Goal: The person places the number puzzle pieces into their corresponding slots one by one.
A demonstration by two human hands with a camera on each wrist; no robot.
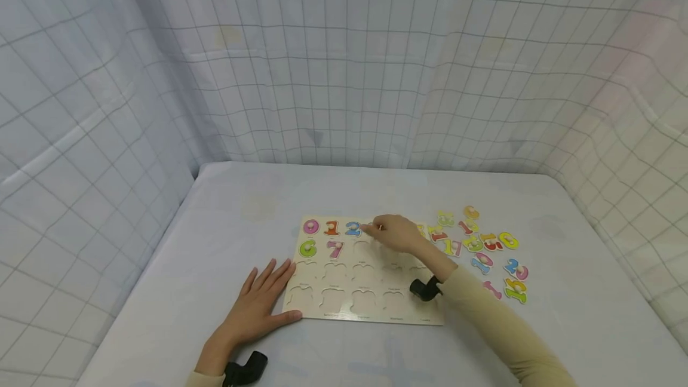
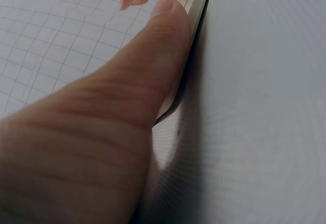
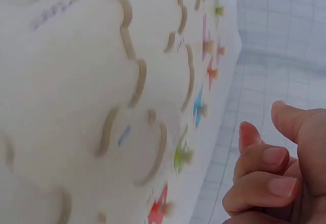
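A pale wooden number puzzle board (image 1: 344,309) lies on the table. A pink 0 (image 1: 311,227), red 1 (image 1: 331,228), blue 2 (image 1: 353,229), green 6 (image 1: 308,248) and purple 7 (image 1: 335,249) sit in its upper rows. My left hand (image 1: 260,306) rests spread at the board's left side, its thumb (image 2: 170,30) along the near corner. Over the top rows hovers my right hand (image 1: 398,233), near the blue 2 and partly hiding pieces behind it. In the right wrist view its fingers (image 3: 262,183) curl loosely, thumb apart from them, with no piece visible between.
Right of the board lies a scattered group of loose number pieces, among them a yellow 0 (image 1: 508,240), a piece marked 15 (image 1: 491,242) and a pink piece (image 1: 491,289). Bare recesses (image 1: 364,300) fill the board's lower rows. Grid-patterned curtains (image 1: 333,76) enclose the table.
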